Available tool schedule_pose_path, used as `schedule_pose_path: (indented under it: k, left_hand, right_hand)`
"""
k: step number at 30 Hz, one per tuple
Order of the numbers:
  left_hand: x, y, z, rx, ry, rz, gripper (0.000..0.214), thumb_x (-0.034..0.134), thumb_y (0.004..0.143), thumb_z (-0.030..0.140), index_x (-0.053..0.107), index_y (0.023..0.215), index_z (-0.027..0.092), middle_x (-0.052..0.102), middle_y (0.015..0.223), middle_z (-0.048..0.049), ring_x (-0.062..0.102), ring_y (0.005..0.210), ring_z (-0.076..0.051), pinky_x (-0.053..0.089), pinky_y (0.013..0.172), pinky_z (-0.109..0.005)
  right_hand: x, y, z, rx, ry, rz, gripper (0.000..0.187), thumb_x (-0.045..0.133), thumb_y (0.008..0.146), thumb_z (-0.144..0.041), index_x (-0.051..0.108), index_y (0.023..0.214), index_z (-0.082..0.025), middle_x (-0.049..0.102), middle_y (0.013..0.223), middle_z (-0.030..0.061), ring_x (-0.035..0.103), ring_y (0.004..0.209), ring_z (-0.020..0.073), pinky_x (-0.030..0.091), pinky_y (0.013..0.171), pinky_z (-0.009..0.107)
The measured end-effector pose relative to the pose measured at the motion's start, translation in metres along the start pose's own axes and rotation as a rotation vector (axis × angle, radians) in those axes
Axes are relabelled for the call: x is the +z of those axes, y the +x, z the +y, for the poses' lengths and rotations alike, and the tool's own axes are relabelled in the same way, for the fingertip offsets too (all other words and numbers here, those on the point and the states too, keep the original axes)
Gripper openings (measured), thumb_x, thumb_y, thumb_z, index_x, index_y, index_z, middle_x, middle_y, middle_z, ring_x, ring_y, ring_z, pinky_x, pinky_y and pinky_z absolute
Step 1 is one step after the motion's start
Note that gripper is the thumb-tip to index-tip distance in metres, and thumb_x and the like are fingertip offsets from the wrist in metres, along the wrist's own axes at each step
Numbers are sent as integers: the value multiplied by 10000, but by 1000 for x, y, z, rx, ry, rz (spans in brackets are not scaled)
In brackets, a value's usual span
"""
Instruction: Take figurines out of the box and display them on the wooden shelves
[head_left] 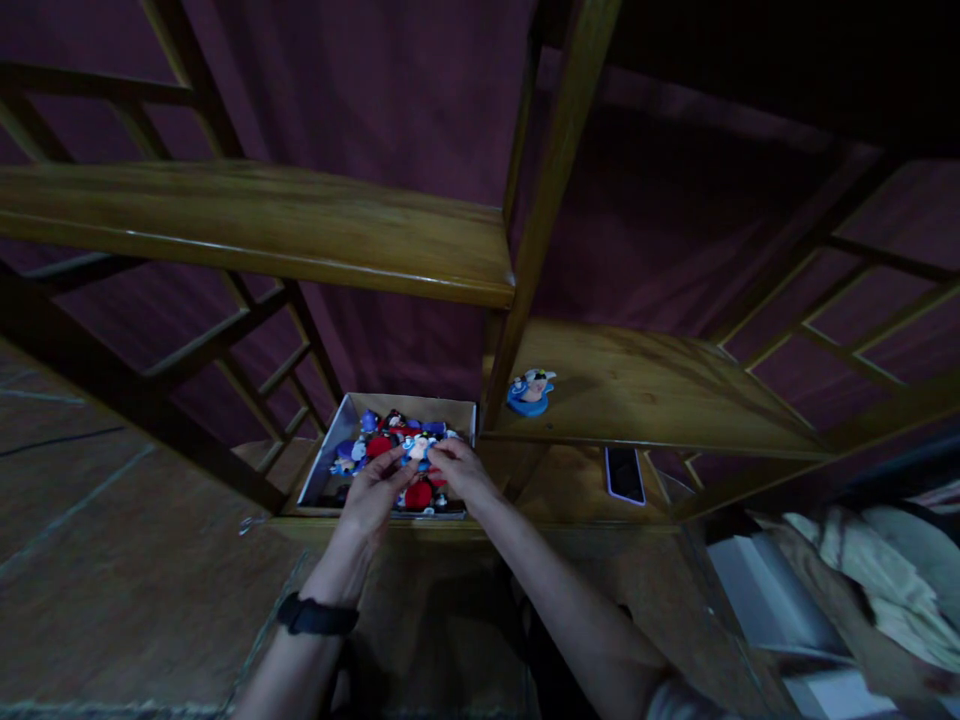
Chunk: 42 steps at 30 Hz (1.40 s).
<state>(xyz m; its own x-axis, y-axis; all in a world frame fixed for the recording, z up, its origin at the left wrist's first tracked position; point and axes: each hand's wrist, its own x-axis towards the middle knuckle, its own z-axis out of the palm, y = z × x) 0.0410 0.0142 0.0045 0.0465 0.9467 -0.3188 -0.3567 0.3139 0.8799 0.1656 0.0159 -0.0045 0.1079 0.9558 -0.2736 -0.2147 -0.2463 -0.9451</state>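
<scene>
An open cardboard box (330,448) sits on the lowest shelf, filled with several small flat cartoon figures in red, blue and white. Both my hands reach into it. My left hand (373,495), with a black watch on its wrist, and my right hand (461,468) pinch the same small blue and white figure (417,449) between their fingertips, just above the pile. A single blue cartoon figure (529,391) lies alone on the middle right shelf.
A wooden shelf unit with a long upper board (255,220) and a vertical post (547,200) stands against a purple wall. A phone (625,474) lies on the low shelf right of the box. Cloth and a white object (862,570) lie at lower right.
</scene>
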Motion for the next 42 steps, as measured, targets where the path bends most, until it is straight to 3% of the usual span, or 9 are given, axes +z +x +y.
schedule_pose_path:
  k: [7,16,21,27,35,42]
  left_hand:
    - [-4,4,-4,46,116,-28,547,815,470,256,650,977,131,668,717,0,582,610,-90,472,653,-221]
    - [-3,0,-4,16,37,2,497,817,468,211,650,927,119,663,734,-21,583,624,-101,466,647,-228]
    - [2,-1,-1,132,81,7,468,809,465,191,642,899,141,634,710,3,562,621,-100,448,616,-208]
    - [6,-1,0,259,189,-51,478,788,472,145,621,920,166,648,833,-26,591,768,-134,465,706,-228]
    - [4,-6,4,18,-65,-41,387,763,559,94,619,916,130,665,838,-54,640,764,-151,527,724,-283]
    - [5,-5,3,-34,-199,-29,317,707,600,-4,656,893,105,692,770,-60,659,709,-145,558,692,-267]
  right_hand:
    - [-2,1,3,-25,-35,4,127,624,689,-290,577,721,-177,536,683,-44,551,650,91,514,621,230]
    - [-8,4,6,-60,-80,-26,161,634,654,-330,585,704,-184,573,732,-32,561,680,116,500,652,258]
    - [-9,8,6,-120,-73,-91,225,652,632,-292,605,834,-206,609,752,-28,569,714,126,461,696,254]
    - [-12,9,2,-178,-13,-219,300,657,609,-237,583,900,-219,620,810,-33,565,762,127,442,739,254]
    - [-14,2,-9,-157,28,-213,266,693,589,-251,599,830,-192,622,776,-18,566,743,130,440,744,264]
    - [-16,-1,-13,-206,20,-228,262,702,587,-266,605,818,-191,631,809,-8,572,776,143,441,770,274]
